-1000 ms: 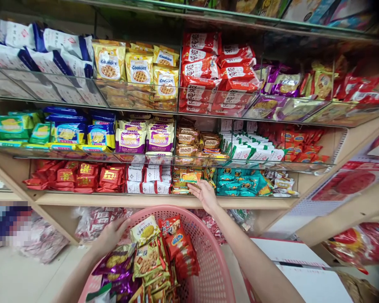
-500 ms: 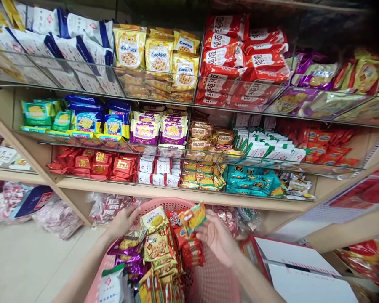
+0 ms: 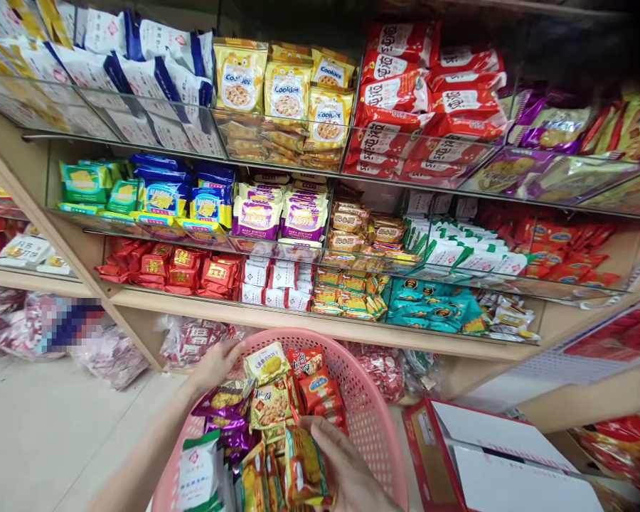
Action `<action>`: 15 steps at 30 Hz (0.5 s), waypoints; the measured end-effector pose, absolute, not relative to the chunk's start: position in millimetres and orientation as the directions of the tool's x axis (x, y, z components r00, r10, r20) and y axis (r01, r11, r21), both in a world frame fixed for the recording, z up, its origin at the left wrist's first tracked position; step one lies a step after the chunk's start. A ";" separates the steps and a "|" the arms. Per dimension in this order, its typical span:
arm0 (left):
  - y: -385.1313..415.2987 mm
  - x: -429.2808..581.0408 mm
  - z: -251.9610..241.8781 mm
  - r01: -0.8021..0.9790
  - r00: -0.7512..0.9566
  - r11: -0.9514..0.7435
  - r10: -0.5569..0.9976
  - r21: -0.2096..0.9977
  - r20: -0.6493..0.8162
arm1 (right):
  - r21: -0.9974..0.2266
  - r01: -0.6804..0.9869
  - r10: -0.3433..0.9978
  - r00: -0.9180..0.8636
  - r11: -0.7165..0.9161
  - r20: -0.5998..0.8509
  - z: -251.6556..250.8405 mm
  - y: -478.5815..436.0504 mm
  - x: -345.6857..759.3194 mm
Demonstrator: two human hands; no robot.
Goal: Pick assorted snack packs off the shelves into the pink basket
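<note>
A pink perforated basket (image 3: 370, 398) holds rows of wrapped snacks. My right hand (image 3: 341, 462) grips an orange-and-green snack packet (image 3: 304, 466) low in the basket, beside similar packets (image 3: 254, 476). At the basket's upper left rim rests my left hand (image 3: 218, 363), its fingers closed over the edge and partly hidden. Between the hands lie a pale yellow packet (image 3: 267, 364), a gold packet (image 3: 271, 405) and red packets (image 3: 320, 391). Purple packets (image 3: 227, 427) and white-and-green packets (image 3: 200, 469) fill the left side.
Glass-fronted shelves (image 3: 299, 320) of packaged snacks stand behind the basket. Plastic bags of red-and-white packets (image 3: 195, 341) sit beneath them. To the right is an open cardboard box (image 3: 512, 469) with white flaps.
My right hand has lowered the orange-and-green packet from above the red packets toward the basket's near part. The view has shifted slightly, while my left hand stays at the rim.
</note>
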State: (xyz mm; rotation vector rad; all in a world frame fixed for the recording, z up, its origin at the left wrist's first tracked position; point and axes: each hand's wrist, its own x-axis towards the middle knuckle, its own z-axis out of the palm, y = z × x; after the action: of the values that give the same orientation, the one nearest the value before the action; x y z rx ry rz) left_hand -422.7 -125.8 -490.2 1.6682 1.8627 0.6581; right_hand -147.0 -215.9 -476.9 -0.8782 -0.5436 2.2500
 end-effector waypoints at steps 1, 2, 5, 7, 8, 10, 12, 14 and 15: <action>-125.8 -422.9 -490.7 0.724 -0.080 0.108 0.994 0.682 -0.072 | -0.570 -0.432 0.702 -0.569 -0.699 -0.428 -475.5 -216.9 -147.2; -125.7 -423.0 -491.1 0.723 -0.081 0.105 0.994 0.683 -0.068 | -0.561 -0.450 0.707 -0.567 -0.695 -0.422 -473.8 -217.8 -147.5; -125.2 -422.9 -491.9 0.727 -0.089 0.111 0.994 0.677 -0.068 | -0.515 -0.487 0.704 -0.565 -0.705 -0.429 -469.3 -220.1 -148.7; -125.1 -422.9 -491.9 0.731 -0.089 0.115 0.993 0.672 -0.073 | -0.475 -0.484 0.675 -0.590 -0.735 -0.443 -468.8 -221.5 -150.0; -125.2 -422.9 -491.9 0.731 -0.086 0.113 0.994 0.673 -0.074 | -0.456 -0.482 0.661 -0.603 -0.748 -0.447 -469.2 -222.2 -150.7; -125.5 -423.1 -491.5 0.724 -0.076 0.104 0.995 0.682 -0.071 | -0.435 -0.479 0.644 -0.623 -0.763 -0.444 -470.8 -223.6 -151.8; -126.1 -423.0 -491.0 0.714 -0.073 0.099 0.995 0.693 -0.068 | -0.445 -0.482 0.653 -0.619 -0.755 -0.437 -472.4 -224.9 -152.3; -126.7 -422.6 -490.4 0.708 -0.077 0.105 0.994 0.699 -0.072 | -0.484 -0.481 0.677 -0.600 -0.731 -0.426 -473.7 -225.9 -152.0; -126.9 -422.3 -490.2 0.707 -0.079 0.109 0.994 0.699 -0.075 | -0.499 -0.474 0.682 -0.593 -0.725 -0.428 -474.3 -226.4 -151.4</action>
State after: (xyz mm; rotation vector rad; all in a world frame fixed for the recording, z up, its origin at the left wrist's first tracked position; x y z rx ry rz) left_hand -422.3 -126.9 -490.2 1.6525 1.8450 0.6810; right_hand -151.4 -226.4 -474.3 -0.8045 -0.4417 2.2926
